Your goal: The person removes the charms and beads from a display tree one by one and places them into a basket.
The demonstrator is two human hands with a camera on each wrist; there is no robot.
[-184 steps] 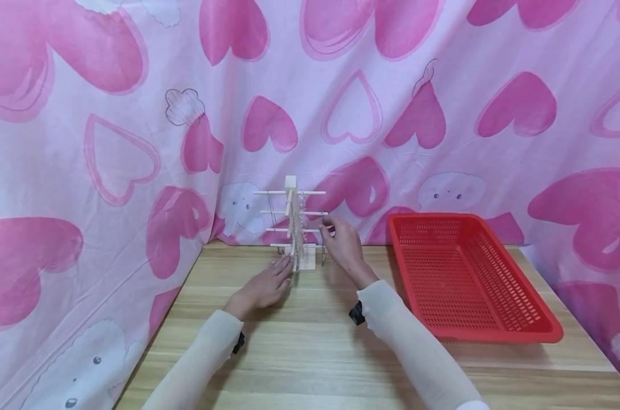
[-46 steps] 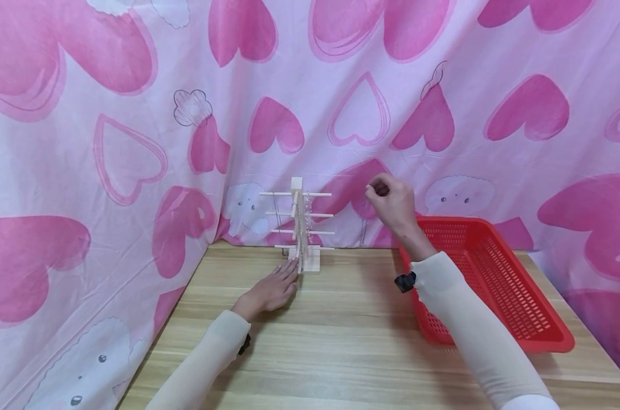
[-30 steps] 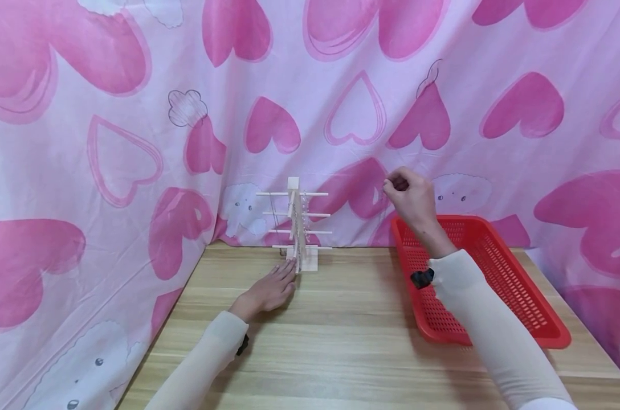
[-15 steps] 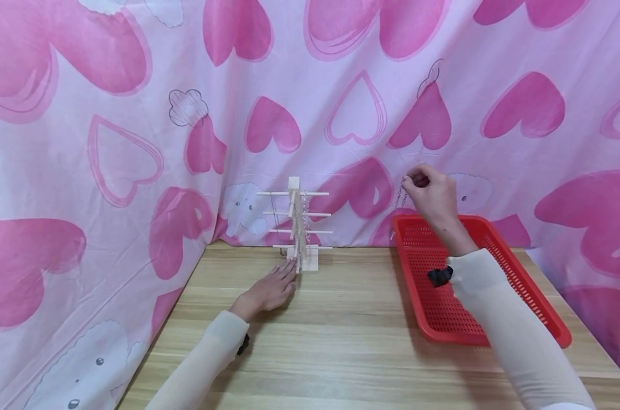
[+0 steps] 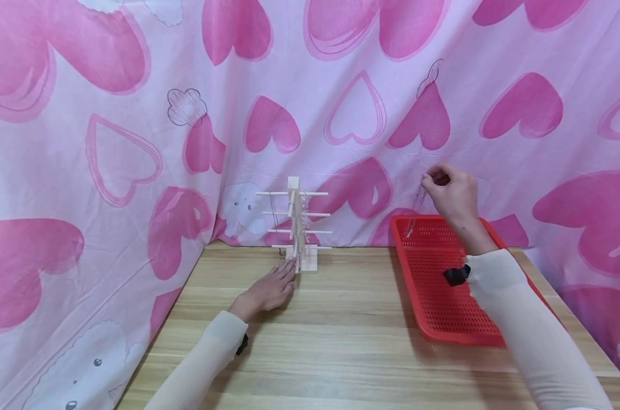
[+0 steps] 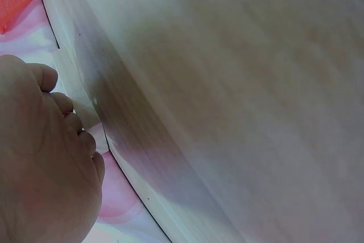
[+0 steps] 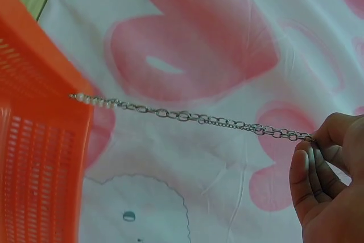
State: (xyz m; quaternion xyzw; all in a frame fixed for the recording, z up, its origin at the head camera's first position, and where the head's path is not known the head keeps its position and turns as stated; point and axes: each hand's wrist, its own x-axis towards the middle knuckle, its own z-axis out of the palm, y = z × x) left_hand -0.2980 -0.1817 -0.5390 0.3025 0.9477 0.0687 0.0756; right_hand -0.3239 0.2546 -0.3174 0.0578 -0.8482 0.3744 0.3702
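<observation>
A silver chain necklace (image 7: 182,116) with a few white pearl beads dangles in two strands from the thumb and fingertips of my right hand (image 5: 455,193), which pinches its upper end. In the head view its lower end hangs in front of the far wall of the red plastic basket (image 5: 415,302). My left hand (image 5: 271,286) lies with straight fingers at the foot of a wooden jewelry stand (image 5: 293,183); in the left wrist view the fingers partly hide the base. Other necklaces (image 5: 305,208) hang from the stand's pegs.
The wood-grain table (image 5: 330,341) carries the stand at its back and the basket at its right. A pink heart-print cloth (image 5: 361,102) hangs close behind both and along the left side.
My right hand has moved from the stand's right-hand pegs rightward to the basket, carrying the necklace, and is still drifting right. My left hand stays at the stand's foot.
</observation>
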